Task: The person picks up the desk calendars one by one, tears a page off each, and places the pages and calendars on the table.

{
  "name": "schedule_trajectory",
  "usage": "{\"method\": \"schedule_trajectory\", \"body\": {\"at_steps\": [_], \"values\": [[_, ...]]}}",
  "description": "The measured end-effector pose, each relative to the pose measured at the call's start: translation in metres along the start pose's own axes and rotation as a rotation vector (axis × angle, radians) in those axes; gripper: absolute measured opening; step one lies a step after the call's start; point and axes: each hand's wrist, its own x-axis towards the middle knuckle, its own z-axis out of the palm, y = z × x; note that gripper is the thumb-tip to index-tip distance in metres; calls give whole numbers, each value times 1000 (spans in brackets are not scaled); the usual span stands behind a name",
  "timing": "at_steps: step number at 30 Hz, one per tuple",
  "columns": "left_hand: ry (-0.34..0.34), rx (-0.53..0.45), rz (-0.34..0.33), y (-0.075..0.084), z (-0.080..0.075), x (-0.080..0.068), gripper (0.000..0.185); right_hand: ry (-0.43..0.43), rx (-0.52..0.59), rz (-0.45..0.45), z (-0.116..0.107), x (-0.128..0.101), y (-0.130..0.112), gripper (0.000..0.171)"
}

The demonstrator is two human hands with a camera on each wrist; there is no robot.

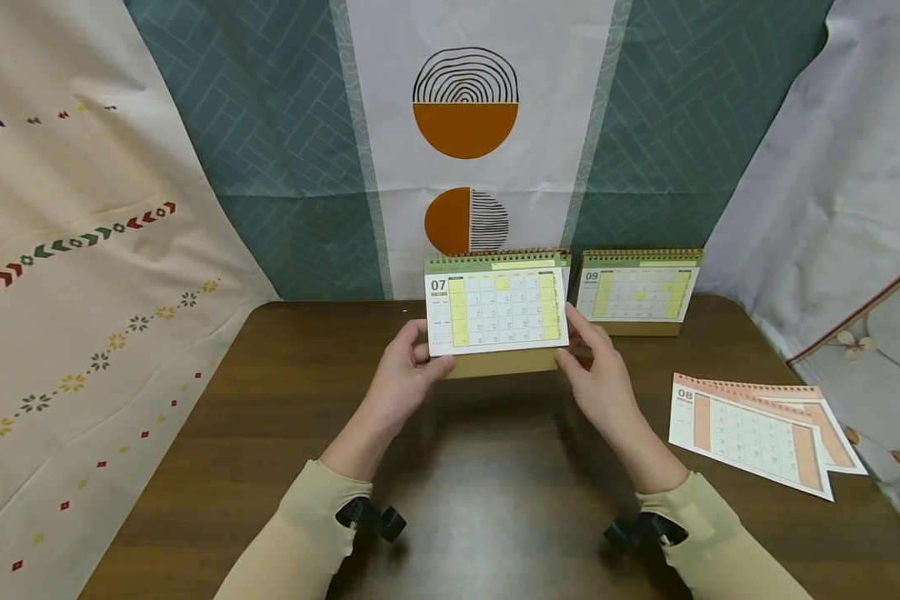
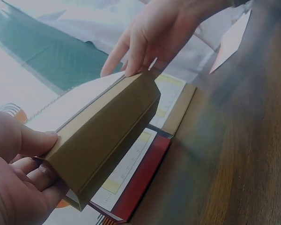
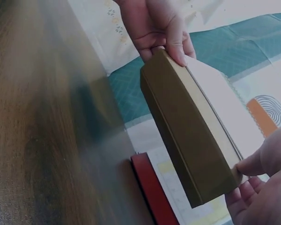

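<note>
A desk calendar [image 1: 497, 312] with a green top band, spiral binding and a page marked 07 is held upright just above the brown table [image 1: 450, 500]. My left hand [image 1: 420, 357] grips its left end, thumb in front. My right hand [image 1: 574, 340] grips its right end. The left wrist view shows the calendar's brown cardboard base [image 2: 107, 136] from below, between my left hand [image 2: 33, 154] and right hand [image 2: 131, 61]. In the right wrist view the same base [image 3: 192, 140] runs from my right hand [image 3: 250, 176] to my left hand [image 3: 171, 49].
A second desk calendar [image 1: 640, 293], marked 09, stands at the back right of the table. Loose orange calendar pages [image 1: 757, 433], the top one marked 08, lie flat at the right. Patterned cloth backdrops [image 1: 82, 292] hang close around the table on three sides.
</note>
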Motion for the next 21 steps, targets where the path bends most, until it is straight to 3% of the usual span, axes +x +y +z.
{"method": "schedule_trajectory", "body": {"at_steps": [13,21], "values": [[-6,-14,-15,2,0,0,50,74,-22,-41,-4,5,6,69],[-1,-18,-13,0,1,0,48,55,-42,-36,-5,6,8,72]]}}
